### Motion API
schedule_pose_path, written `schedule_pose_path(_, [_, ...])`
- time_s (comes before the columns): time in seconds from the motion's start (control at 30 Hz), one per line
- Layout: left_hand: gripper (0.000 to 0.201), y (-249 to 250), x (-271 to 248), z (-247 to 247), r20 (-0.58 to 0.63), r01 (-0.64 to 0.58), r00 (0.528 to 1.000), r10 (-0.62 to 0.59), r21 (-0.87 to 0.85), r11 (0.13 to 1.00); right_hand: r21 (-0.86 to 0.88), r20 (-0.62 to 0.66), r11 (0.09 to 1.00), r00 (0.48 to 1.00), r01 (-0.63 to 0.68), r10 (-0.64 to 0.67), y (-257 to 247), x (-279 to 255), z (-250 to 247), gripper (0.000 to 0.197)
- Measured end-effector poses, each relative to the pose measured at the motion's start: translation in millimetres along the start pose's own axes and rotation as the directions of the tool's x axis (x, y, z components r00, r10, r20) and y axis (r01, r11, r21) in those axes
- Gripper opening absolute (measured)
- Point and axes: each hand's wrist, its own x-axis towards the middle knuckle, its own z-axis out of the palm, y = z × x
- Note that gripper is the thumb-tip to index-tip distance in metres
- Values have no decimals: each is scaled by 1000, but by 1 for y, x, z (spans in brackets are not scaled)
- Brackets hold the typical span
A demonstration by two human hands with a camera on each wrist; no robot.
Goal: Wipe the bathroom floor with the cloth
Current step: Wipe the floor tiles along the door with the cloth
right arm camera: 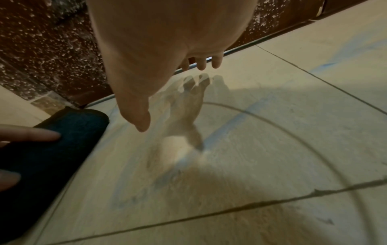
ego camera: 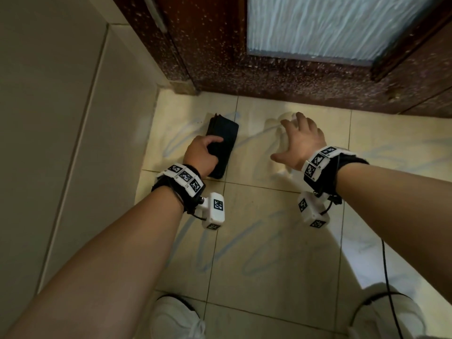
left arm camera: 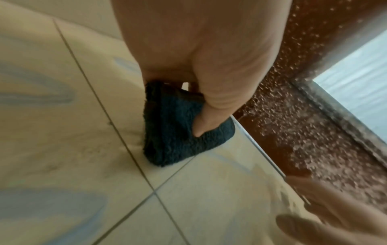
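A dark folded cloth [ego camera: 223, 133] lies flat on the cream tiled floor [ego camera: 264, 216], near the door. My left hand [ego camera: 211, 146] grips its near half, fingers on top and the thumb [left arm camera: 209, 119] pinching its side. The cloth [left arm camera: 173, 136] looks dark blue and fluffy in the left wrist view. To its right my right hand [ego camera: 293, 133] hovers just above the tiles, fingers spread and holding nothing. Its thumb [right arm camera: 142, 119] points down over its own shadow, with the cloth [right arm camera: 69, 137] off to the left.
Pale blue streaks [ego camera: 220, 250] cross the tiles. A brown speckled door [ego camera: 281, 77] with a frosted pane [ego camera: 330, 25] closes the far side, and a tiled wall [ego camera: 61, 118] the left. White shoes [ego camera: 176, 319] and a black cable [ego camera: 386, 270] are near me.
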Motion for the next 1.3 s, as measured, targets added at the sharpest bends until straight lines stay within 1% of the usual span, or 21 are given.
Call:
schedule_pose_path(0.07, [59, 0, 0, 3, -1, -9, 1000, 9, 159, 987, -20, 17, 1000, 1000, -21, 22, -2, 2, 0, 101])
schedule_pose_path(0.13, [62, 0, 0, 6, -2, 17, 1000, -17, 291, 956, -36, 36, 998, 998, -46, 48, -3, 3, 0, 104])
schedule_pose_path(0.23, [65, 0, -3, 6, -1, 77, 996, -88, 497, 864, -45, 50, 997, 996, -70, 72, -2, 3, 3, 106])
schedule_pose_path(0.3, [62, 2, -6, 3, -59, 94, 996, -73, 566, 819, -35, 55, 996, 994, -87, 89, 1, 3, 4, 105])
schedule_pose_path(0.37, [57, 4, -6, 3, -118, 62, 993, 8, 572, 818, -15, 69, 995, 992, -104, 104, 6, 2, 5, 102])
schedule_pose_path(0.43, [55, 6, -4, 7, -119, 8, 990, 70, 557, 830, -25, 79, 995, 992, -99, 101, 10, 1, 8, 99])
schedule_pose_path(0.47, [54, 6, -3, 10, -100, -11, 992, 78, 547, 837, -44, 79, 995, 993, -90, 93, 12, 0, 11, 98])
schedule_pose_path(0.6, [55, 3, -1, 18, -17, -45, 998, 65, 551, 833, -82, 82, 994, 993, -75, 81, 12, 0, 13, 97])
schedule_pose_path(0.8, [56, 3, -1, 12, 30, -74, 997, 68, 527, 847, -91, 112, 991, 988, -96, 106, 8, 4, 11, 94])
schedule_pose_path(0.93, [58, 5, -2, 13, 22, -56, 998, 53, 525, 849, -93, 110, 990, 987, -109, 119, 6, 5, 11, 100])
schedule_pose_path(1.0, [59, 6, -2, 16, 8, -41, 999, 43, 554, 832, -87, 110, 991, 987, -105, 114, 7, 5, 12, 104])
schedule_pose_path(1.07, [60, 7, -4, 19, -5, -25, 999, 35, 610, 792, -79, 107, 992, 988, -99, 107, 8, 5, 13, 105])
schedule_pose_path(1.2, [58, 2, -7, 26, 20, -74, 997, 81, 655, 752, -82, 105, 992, 988, -100, 109, 9, 3, 13, 104])
schedule_pose_path(1.3, [59, -3, -7, 28, 18, -86, 995, 101, 681, 727, -90, 110, 990, 987, -107, 117, 7, 3, 12, 105])
